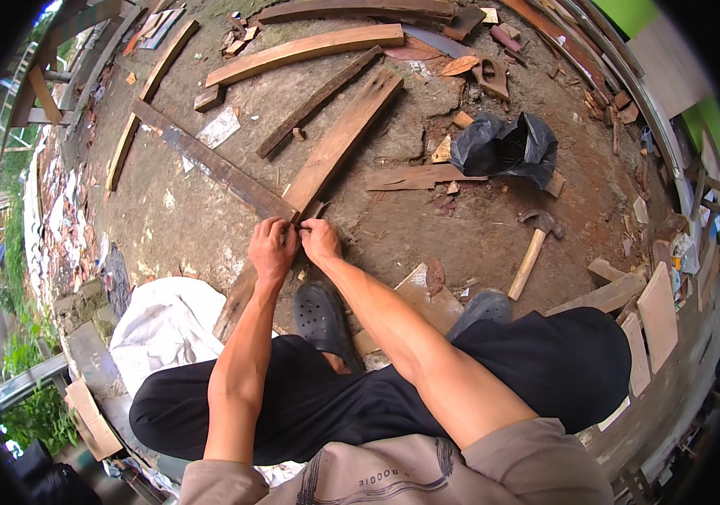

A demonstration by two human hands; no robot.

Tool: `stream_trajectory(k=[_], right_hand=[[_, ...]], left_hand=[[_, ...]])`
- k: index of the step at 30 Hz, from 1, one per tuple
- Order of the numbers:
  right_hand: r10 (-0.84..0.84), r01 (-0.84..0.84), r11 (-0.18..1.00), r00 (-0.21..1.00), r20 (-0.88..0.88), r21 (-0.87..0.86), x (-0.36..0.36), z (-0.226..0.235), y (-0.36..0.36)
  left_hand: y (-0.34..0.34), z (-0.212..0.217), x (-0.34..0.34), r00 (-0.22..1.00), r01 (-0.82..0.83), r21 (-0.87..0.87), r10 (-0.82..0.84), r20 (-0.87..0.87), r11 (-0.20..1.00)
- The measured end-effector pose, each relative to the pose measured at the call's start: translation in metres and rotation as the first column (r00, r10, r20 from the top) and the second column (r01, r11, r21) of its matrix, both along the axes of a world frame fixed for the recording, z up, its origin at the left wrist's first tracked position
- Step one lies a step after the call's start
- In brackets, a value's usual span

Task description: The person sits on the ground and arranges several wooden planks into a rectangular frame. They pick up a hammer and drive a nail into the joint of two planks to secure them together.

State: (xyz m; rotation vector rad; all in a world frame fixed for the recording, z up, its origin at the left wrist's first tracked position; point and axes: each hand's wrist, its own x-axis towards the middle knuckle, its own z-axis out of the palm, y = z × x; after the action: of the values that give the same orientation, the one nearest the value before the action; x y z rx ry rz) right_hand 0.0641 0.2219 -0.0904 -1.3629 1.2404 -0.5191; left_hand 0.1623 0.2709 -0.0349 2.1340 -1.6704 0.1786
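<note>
Both my hands meet where a narrow dark board joins a longer brown plank on the ground. My left hand is closed with curled fingers at the near end of the narrow board. Right beside it, my right hand has its fingers pinched together at the plank's edge. Whatever small thing the fingers hold at the joint is hidden. The plank runs on under my hands toward my left knee. To the right lies a claw hammer with a wooden handle, apart from both hands.
A black plastic bag rests beyond the hammer. Farther off lie a handsaw and several lengths of timber. A white sack is by my left knee. Wood offcuts lean at the right, near my right knee.
</note>
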Motion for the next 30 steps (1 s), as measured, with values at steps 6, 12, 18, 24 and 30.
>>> stream_trajectory(k=[6, 12, 18, 24, 30], right_hand=[[0.030, -0.030, 0.999, 1.000, 0.000, 0.019, -0.004, 0.006, -0.011], [0.068, -0.064, 0.995, 0.997, 0.038, -0.081, -0.006, 0.000, -0.010], [0.098, -0.089, 0.970, 0.995, 0.026, -0.227, -0.008, -0.008, -0.011], [0.056, -0.045, 0.973, 0.997, 0.045, -0.224, -0.007, -0.001, -0.007], [-0.051, 0.053, 0.996, 0.998, -0.037, 0.066, 0.003, 0.000, 0.003]], left_hand=[[0.001, 0.002, -0.001, 0.999, -0.003, -0.037, 0.001, -0.049, 0.999], [0.002, -0.002, -0.002, 0.999, -0.010, -0.047, 0.008, -0.045, 0.999], [-0.001, -0.007, -0.002, 0.995, -0.053, -0.055, 0.048, -0.086, 0.997], [0.003, -0.010, 0.005, 0.999, 0.003, -0.104, -0.007, -0.033, 0.995], [0.005, -0.008, 0.005, 0.999, 0.014, -0.100, -0.018, -0.039, 0.995]])
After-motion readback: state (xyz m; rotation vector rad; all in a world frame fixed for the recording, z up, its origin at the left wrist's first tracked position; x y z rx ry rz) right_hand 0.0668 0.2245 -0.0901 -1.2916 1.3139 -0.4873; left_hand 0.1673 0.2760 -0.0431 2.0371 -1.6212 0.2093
